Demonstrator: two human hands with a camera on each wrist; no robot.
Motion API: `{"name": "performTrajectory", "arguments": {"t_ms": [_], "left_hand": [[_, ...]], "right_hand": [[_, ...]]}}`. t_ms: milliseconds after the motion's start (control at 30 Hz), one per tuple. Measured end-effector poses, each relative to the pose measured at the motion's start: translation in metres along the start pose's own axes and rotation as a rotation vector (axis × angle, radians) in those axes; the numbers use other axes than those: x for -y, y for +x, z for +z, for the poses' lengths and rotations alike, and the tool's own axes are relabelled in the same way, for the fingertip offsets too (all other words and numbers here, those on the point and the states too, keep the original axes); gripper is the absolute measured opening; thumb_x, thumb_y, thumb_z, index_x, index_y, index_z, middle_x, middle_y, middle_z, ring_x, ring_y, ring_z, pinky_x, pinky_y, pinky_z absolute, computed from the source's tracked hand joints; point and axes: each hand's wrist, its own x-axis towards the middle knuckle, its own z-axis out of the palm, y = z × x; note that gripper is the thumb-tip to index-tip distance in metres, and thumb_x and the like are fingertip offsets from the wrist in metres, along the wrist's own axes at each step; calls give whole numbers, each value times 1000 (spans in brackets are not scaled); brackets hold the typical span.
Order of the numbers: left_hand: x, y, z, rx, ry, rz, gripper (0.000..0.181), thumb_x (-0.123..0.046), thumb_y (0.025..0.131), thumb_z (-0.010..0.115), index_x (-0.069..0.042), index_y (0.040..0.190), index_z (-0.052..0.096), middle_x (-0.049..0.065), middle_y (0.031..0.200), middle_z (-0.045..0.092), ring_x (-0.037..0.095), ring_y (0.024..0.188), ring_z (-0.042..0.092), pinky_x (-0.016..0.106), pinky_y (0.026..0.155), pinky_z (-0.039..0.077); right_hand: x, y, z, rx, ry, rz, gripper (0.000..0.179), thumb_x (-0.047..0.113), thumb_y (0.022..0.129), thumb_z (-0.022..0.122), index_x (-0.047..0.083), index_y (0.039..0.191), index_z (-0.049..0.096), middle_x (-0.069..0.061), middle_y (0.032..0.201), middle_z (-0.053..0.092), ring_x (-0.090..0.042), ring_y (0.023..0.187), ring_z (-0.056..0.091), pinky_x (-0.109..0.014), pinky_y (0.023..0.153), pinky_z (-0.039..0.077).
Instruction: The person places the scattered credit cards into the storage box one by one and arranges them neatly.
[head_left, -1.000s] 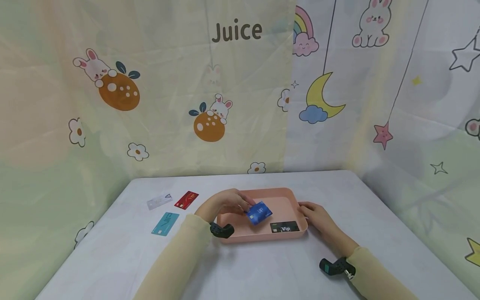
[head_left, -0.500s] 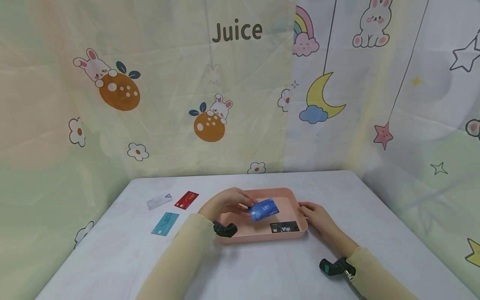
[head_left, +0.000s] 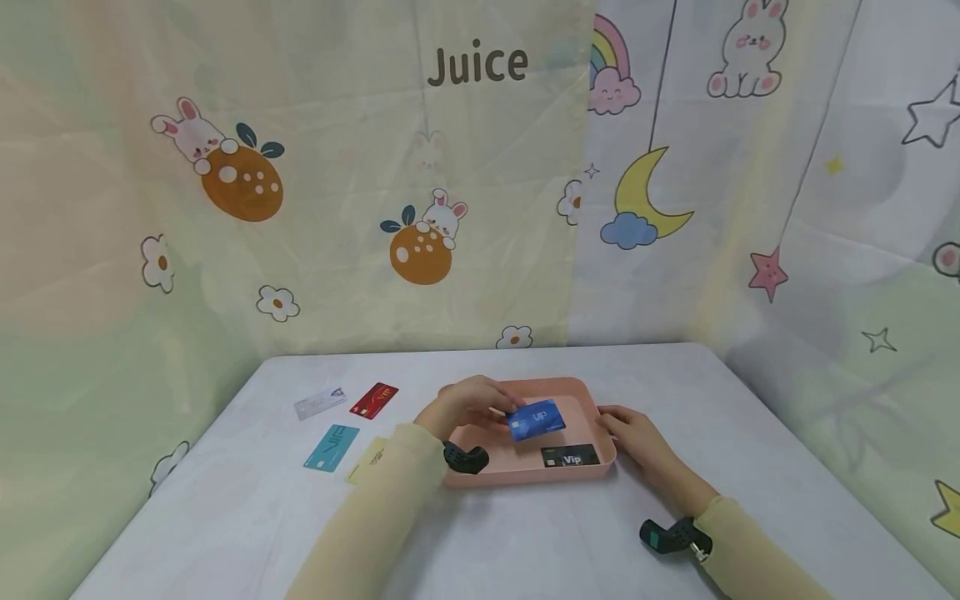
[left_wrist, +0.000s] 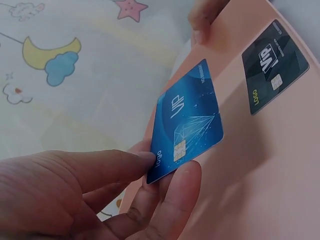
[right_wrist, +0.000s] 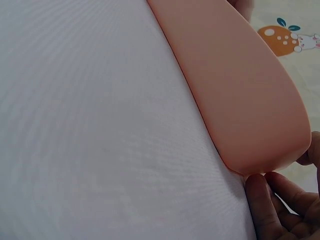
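Observation:
Over the pink tray, my left hand pinches a blue VIP card by one corner. In the left wrist view the thumb lies on the printed face of the blue card and the fingers are behind and below it. A black VIP card lies flat in the tray's front right part, below the raised blue one. At the tray's right end, my right hand grips the rim; in the right wrist view its fingers are at the end wall.
Left of the tray, a whitish card, a red card and a teal card lie on the white table. A yellow card is partly hidden by the left sleeve. Printed curtains surround the table's back and sides.
My left hand has moved right over the tray with the blue card, which has turned more level. The yellow card has come into sight beside the sleeve. My right hand stays at the rim.

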Motion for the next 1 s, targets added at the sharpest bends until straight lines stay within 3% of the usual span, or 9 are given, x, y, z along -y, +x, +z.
{"name": "performTrajectory", "arguments": {"t_ms": [233, 533, 767, 1000], "left_hand": [[0, 4, 11, -2, 36, 27, 21, -10, 100, 64, -4, 116, 77, 12, 114, 71, 23, 91, 69, 33, 83, 62], [0, 7, 19, -66, 55, 41, 19, -7, 100, 63, -4, 110, 79, 13, 113, 71, 25, 93, 67, 35, 86, 61], [-2, 5, 31, -124, 123, 91, 18, -3, 98, 64, -1, 108, 79, 13, 106, 71, 24, 84, 68, 34, 80, 62], [-3, 15, 43, -203, 253, 105, 12, -3, 98, 66, -1, 99, 78, 10, 91, 68, 21, 74, 64, 28, 68, 60]], "right_hand": [[-1, -1, -2, 7, 17, 9, 57, 33, 106, 49, -2, 150, 47, -28, 154, 46, -40, 135, 52, -52, 112, 46], [0, 0, -2, 5, 22, 9, 55, 32, 106, 49, -1, 150, 48, -27, 154, 48, -39, 134, 53, -51, 111, 47], [0, -1, -2, 3, 20, 11, 55, 32, 106, 49, -2, 149, 48, -27, 154, 47, -40, 134, 53, -51, 111, 47], [0, 1, -1, 7, 22, 15, 56, 33, 106, 50, -2, 149, 48, -27, 154, 47, -40, 134, 52, -52, 111, 47]]}}
